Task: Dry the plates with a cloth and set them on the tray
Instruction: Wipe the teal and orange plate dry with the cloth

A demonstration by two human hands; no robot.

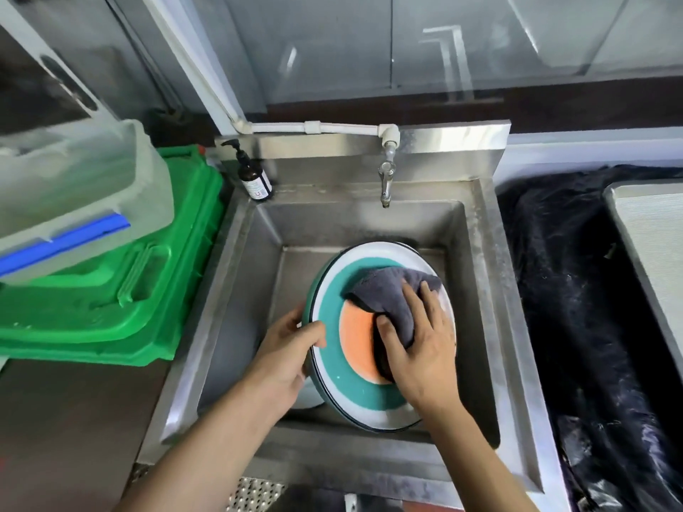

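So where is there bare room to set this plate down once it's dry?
The tray at right, on the black plastic sheet, shows only bare surface. The sink floor is free behind the plate, below the tap. Left is crowded: green crate, clear bin.

Bright even daylight, glare on glass, edges bowed, slightly soft
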